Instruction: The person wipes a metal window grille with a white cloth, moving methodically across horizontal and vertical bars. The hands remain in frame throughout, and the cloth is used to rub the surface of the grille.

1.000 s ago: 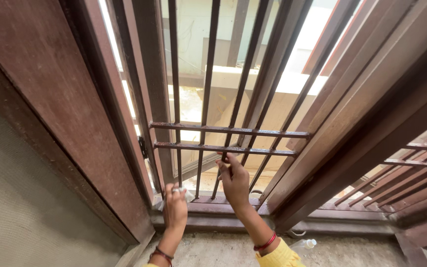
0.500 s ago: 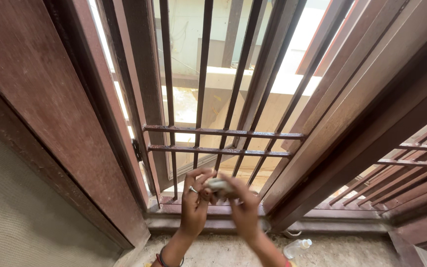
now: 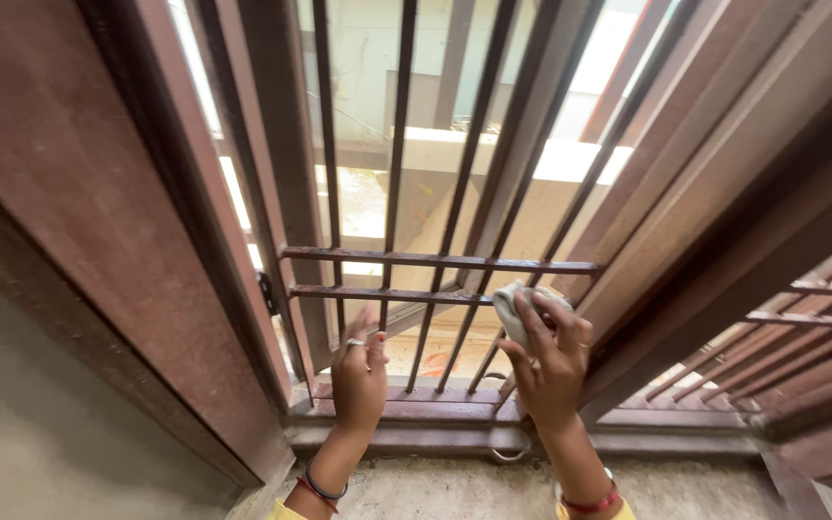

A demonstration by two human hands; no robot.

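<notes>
Both hands are at the brown window grille [image 3: 435, 274]: right hand [image 3: 553, 361] presses a bunched cloth [image 3: 517, 306] to its lower crossbar, left hand [image 3: 358, 376] fingers curl loosely, empty; most bars look unwiped.

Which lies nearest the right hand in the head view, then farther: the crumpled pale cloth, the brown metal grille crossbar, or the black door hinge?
1. Crumpled pale cloth: gripped in the right hand.
2. Brown metal grille crossbar: just left of it.
3. Black door hinge: far left, past the left hand.
</notes>
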